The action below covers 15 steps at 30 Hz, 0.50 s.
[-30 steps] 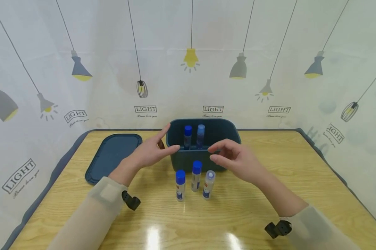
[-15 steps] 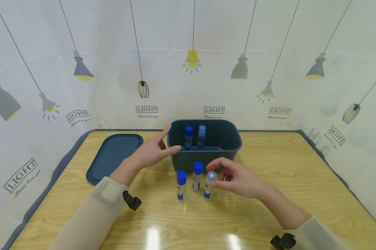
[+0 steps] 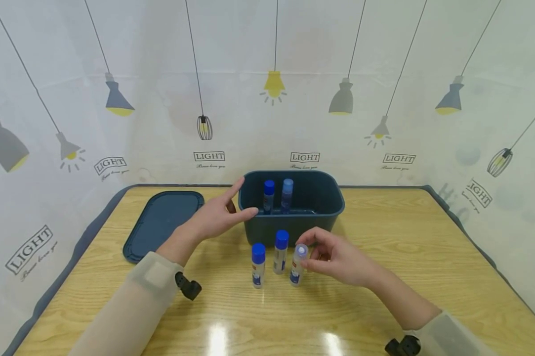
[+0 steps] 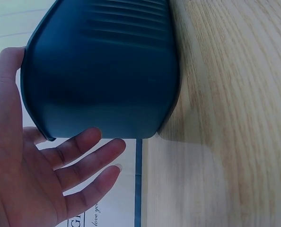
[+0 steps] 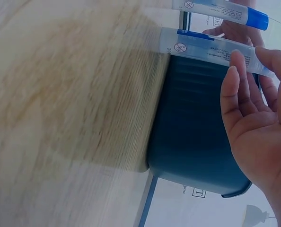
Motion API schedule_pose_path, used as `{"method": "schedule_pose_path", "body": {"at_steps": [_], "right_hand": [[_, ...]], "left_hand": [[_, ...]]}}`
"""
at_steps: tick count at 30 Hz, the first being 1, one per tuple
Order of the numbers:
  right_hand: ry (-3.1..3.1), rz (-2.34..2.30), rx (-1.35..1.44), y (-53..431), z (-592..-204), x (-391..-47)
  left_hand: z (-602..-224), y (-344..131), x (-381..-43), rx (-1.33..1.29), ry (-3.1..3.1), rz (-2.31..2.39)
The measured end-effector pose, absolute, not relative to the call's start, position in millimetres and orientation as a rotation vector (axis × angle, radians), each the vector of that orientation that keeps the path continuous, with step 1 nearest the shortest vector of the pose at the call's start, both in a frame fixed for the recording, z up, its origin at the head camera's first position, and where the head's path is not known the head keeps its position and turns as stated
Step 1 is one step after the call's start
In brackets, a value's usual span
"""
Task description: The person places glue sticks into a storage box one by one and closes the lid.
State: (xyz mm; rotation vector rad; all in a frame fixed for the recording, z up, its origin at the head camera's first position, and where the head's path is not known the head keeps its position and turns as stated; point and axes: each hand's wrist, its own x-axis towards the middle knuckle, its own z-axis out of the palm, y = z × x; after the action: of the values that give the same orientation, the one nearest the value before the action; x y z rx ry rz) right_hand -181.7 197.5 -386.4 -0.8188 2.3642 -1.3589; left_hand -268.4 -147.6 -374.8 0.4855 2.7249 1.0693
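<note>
My right hand (image 3: 340,259) pinches the top of a clear-capped glue stick (image 3: 296,274) standing upright on the table. In the right wrist view, the thumb and fingers lie about the upper end of this glue stick (image 5: 206,47). Two blue-capped glue sticks (image 3: 258,267) (image 3: 280,254) stand to its left. Behind them is a dark blue box (image 3: 271,228) with two more glue sticks upright inside, one dark-capped (image 3: 268,195), one lighter (image 3: 287,195). My left hand (image 3: 211,217) rests at the box's left end, thumb and index finger spread along the rim, other fingers loose (image 4: 91,165).
A dark blue lid (image 3: 165,222) lies flat on the wooden table (image 3: 231,316), left of the box. Close behind the box hangs a pale curtain (image 3: 249,128) printed with lamps.
My right hand has come down from the box's front rim to the clear-capped glue stick and taken hold of its top. The left hand keeps its place on the box.
</note>
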Motion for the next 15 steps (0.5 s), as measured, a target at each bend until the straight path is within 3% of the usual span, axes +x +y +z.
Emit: {"method": "schedule_pose_path", "body": {"at_steps": [15], "right_hand": [[2.497, -1.417, -0.857, 206, -370, -171]], "left_hand": [[-376, -148, -270, 0.491, 2.72, 1.066]]}}
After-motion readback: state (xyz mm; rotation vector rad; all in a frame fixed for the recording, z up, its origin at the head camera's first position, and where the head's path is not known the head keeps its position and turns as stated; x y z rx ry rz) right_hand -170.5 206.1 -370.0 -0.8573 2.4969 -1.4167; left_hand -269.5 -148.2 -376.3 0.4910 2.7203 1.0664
